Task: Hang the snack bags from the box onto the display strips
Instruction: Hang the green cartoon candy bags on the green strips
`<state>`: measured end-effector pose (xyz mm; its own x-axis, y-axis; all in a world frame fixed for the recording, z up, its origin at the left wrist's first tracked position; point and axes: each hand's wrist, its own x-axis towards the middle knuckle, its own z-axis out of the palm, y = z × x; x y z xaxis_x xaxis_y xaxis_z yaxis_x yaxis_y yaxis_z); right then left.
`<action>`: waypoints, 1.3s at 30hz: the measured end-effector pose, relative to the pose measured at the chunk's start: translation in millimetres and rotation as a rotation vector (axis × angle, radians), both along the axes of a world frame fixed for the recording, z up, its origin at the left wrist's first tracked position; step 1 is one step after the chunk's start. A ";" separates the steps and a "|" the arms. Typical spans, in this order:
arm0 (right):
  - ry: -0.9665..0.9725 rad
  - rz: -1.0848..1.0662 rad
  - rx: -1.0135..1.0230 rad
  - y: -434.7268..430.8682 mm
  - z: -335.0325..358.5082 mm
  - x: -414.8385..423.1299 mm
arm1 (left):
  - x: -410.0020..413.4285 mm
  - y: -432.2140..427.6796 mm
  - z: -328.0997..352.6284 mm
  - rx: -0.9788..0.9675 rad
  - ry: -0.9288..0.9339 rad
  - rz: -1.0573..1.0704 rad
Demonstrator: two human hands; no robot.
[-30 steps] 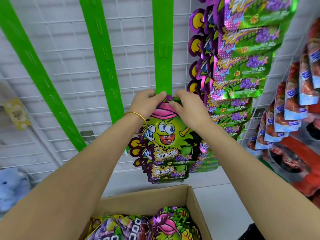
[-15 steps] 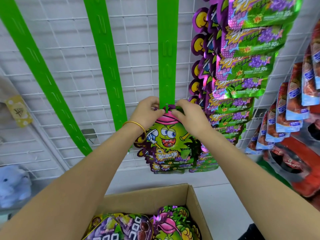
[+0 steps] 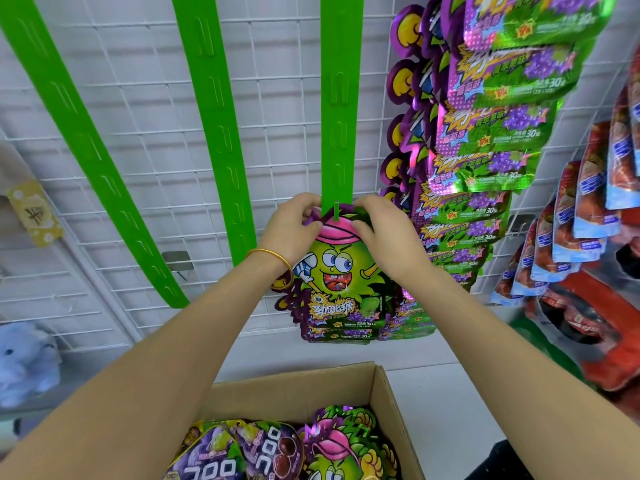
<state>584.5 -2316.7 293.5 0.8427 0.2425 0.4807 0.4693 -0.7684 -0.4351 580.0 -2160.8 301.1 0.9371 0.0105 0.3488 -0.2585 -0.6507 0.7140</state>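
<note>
Pinching is being done at both top corners of a snack bag [image 3: 334, 271] by the left hand [image 3: 294, 226] and right hand [image 3: 384, 230], each grip closed on it. Between the grips, a hook of the display strip [image 3: 337, 98] is being threaded through the bag's hole. Hooking appears nearly done; release is judged next, then reaching below the grips into the box [image 3: 298, 386].
</note>
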 end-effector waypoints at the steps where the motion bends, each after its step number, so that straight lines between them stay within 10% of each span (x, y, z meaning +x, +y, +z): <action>1: -0.021 -0.002 0.006 -0.8 -1.4 -1.4 | -1.0 0.1 -0.4 0.004 -0.006 0.002; 11: -0.295 -0.063 0.136 -23.5 -40.5 -46.9 | -33.1 20.2 -23.3 0.183 -0.256 0.070; 17: 0.538 0.053 0.215 -21.4 -147.9 -71.7 | -113.0 43.5 -103.2 0.082 0.014 -0.029; 22: 0.894 0.078 -0.235 -12.1 -220.6 -86.9 | -157.2 66.1 -156.3 0.054 0.327 0.000; 26: 0.864 0.093 -0.540 4.5 -258.3 -103.8 | -164.7 69.3 -168.4 0.055 0.423 0.024; 39: 0.713 -0.027 -0.544 11.7 -276.4 -127.6 | -163.3 70.2 -174.0 0.027 0.468 0.004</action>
<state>456.9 -2305.0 17.1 0.9058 0.2601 -0.3344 0.2060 -0.9601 -0.1889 416.7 -2090.5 127.1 0.9937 0.0116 -0.1115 0.0904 -0.6708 0.7361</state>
